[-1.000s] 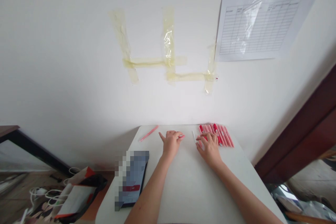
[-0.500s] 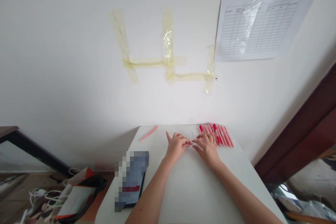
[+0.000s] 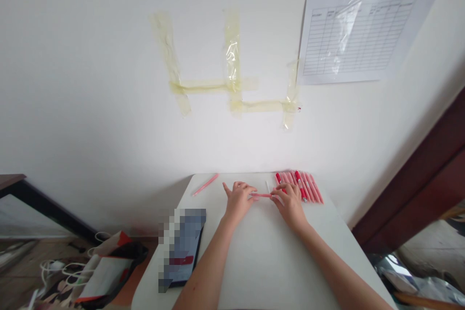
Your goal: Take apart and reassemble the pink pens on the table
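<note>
Over the far part of a white table point(image 3: 261, 261), my left hand point(image 3: 238, 200) and my right hand point(image 3: 290, 203) hold a thin pink pen point(image 3: 262, 195) between them, level, each pinching one end. Just right of my right hand lies a row of several pink and red pens point(image 3: 303, 186) side by side near the wall. A small white piece point(image 3: 268, 186), maybe a cap or refill, lies just behind the held pen. One more pink pen point(image 3: 206, 184) lies alone at the far left corner.
A dark phone or tablet point(image 3: 181, 252) lies at the table's left edge. The wall behind carries strips of yellowed tape point(image 3: 232, 58) and a printed table sheet point(image 3: 358, 34). Bags and cables point(image 3: 90, 271) sit on the floor at left; a dark wooden frame point(image 3: 417, 179) stands at right.
My right hand left the pen row and met my left hand in the middle. The hands then drew slightly apart, and a pink pen now spans between them.
</note>
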The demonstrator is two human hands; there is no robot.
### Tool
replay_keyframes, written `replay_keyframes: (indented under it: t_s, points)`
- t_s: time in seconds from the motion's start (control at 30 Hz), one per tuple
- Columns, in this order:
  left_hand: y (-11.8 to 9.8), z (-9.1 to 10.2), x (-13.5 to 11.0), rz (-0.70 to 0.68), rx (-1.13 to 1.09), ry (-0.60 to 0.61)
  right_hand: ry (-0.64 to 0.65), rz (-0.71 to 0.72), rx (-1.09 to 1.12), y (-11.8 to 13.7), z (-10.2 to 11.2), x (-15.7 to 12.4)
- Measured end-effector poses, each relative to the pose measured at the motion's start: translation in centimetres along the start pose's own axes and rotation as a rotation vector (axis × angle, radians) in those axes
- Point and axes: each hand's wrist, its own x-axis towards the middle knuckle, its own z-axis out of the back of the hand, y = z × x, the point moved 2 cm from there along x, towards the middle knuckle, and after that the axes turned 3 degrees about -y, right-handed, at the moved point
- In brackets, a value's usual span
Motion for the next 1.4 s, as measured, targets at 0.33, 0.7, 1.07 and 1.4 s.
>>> replay_keyframes:
  t_s: [0.33,0.7,1.07,1.4]
  points:
    - [1.1,0.3,0.3,0.082,-0.032,-0.038,-0.002,-0.095,0.108,-1.0,-0.4,-0.1]
    - [0.1,1.2,0.4,0.053,-0.241,-0.093,0.120,-0.178,0.173,-0.9,-0.6,-0.1]
    - [-0.8,1.7,0.2,0.001,-0.211,-0.197,0.154,-0.182,0.193,-0.4,-0.6,-0.2]
    - [-0.4,1.2,0.2,-0.009,-0.187,-0.225,0.151,-0.156,0.237,-0.4,-0.9,-0.2]
